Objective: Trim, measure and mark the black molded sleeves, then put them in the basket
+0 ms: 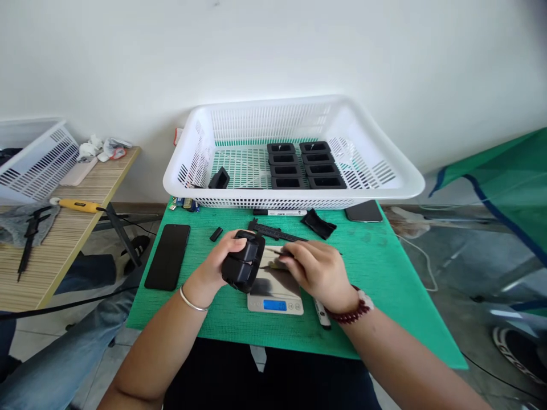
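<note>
My left hand point(228, 250) is wrapped round a black molded block point(244, 263), its thumb on top, tilted up beside the scale. The fingers of my right hand point(314, 265) pinch a thin, dark, pointed tool point(277, 252) whose kind I cannot make out. It points toward the block, and I cannot tell whether they touch. Below both hands lies a shiny digital scale point(273, 290) with a lit blue display. Behind them are a black caliper point(277, 232), a curved black piece point(318, 224) and a small black bar point(216, 234).
A white plastic basket point(294, 198) holding several black rectangular frames point(287, 183) stands at the back of the green-covered table point(384, 296). A phone point(167, 256) lies left, a dark flat device point(364, 211) right. Markers lie near the basket and scale. A wooden side table point(85, 188) stands left.
</note>
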Action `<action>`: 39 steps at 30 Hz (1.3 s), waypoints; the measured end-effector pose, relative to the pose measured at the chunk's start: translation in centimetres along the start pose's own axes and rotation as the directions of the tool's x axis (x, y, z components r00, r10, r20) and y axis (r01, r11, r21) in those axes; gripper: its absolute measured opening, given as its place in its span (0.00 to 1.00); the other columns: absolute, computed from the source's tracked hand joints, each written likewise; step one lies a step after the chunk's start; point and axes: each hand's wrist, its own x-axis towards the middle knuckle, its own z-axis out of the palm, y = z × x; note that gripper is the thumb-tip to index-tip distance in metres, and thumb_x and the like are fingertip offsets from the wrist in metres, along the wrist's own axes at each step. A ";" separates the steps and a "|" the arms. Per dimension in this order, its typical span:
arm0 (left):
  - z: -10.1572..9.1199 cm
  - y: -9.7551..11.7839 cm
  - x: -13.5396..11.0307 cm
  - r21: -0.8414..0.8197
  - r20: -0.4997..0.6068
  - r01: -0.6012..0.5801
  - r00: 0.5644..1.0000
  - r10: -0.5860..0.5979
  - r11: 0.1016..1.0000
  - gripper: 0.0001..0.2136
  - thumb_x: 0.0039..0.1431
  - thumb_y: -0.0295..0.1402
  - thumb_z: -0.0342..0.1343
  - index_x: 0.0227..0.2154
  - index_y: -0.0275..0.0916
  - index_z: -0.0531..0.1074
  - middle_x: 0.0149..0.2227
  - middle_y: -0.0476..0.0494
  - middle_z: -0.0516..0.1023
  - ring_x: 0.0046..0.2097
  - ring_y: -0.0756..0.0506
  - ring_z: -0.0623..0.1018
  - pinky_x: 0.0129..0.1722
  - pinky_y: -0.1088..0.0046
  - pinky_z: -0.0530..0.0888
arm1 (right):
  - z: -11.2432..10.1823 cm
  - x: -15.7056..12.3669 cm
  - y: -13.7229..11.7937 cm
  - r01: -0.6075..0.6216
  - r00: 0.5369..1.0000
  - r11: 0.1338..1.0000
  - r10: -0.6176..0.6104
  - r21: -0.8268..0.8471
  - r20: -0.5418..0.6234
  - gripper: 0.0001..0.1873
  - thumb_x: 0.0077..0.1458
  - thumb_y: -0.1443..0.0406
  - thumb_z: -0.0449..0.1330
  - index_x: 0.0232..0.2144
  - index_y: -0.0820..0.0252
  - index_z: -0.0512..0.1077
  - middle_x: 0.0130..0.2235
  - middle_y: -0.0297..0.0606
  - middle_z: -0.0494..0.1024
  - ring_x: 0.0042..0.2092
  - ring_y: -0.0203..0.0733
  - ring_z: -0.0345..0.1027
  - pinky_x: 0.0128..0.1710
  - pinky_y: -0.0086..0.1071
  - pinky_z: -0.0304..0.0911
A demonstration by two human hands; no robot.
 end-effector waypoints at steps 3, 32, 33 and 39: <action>-0.2 -0.1 0.2 -0.030 -0.013 -0.016 1.000 0.015 0.999 0.13 0.44 0.41 0.61 0.25 0.34 0.72 0.20 0.49 0.71 0.21 0.51 0.70 0.19 0.78 0.66 | 0.2 0.0 -0.2 0.156 0.984 0.984 -0.162 0.082 0.074 0.16 0.65 0.59 0.49 0.30 0.62 0.70 0.24 0.36 0.74 0.25 0.34 0.64 0.27 0.30 0.55; -0.6 -0.4 1.8 -0.023 -0.196 -0.303 0.936 0.293 0.953 0.17 0.42 0.38 0.68 0.35 0.39 0.74 0.33 0.48 0.76 0.34 0.49 0.75 0.35 0.74 0.73 | 0.5 -0.1 2.2 -0.281 0.957 0.959 0.282 -0.026 0.066 0.15 0.64 0.59 0.49 0.35 0.62 0.71 0.20 0.34 0.72 0.21 0.35 0.63 0.21 0.28 0.47; -0.6 -0.4 1.9 -0.025 -0.206 -0.319 0.929 0.307 0.947 0.16 0.41 0.38 0.68 0.35 0.39 0.74 0.32 0.48 0.76 0.34 0.49 0.75 0.35 0.74 0.73 | 0.6 -0.1 2.2 -0.296 0.953 0.954 0.298 -0.037 0.051 0.15 0.64 0.59 0.49 0.34 0.62 0.71 0.20 0.34 0.72 0.21 0.35 0.63 0.21 0.28 0.47; -0.9 -0.3 1.5 0.047 -0.120 -0.262 0.956 0.266 0.964 0.16 0.45 0.35 0.66 0.38 0.36 0.73 0.35 0.43 0.79 0.38 0.44 0.79 0.39 0.66 0.76 | 0.6 -0.1 2.5 -0.326 0.945 0.945 0.327 -0.036 0.022 0.16 0.64 0.59 0.49 0.34 0.62 0.71 0.19 0.34 0.70 0.20 0.35 0.62 0.19 0.28 0.46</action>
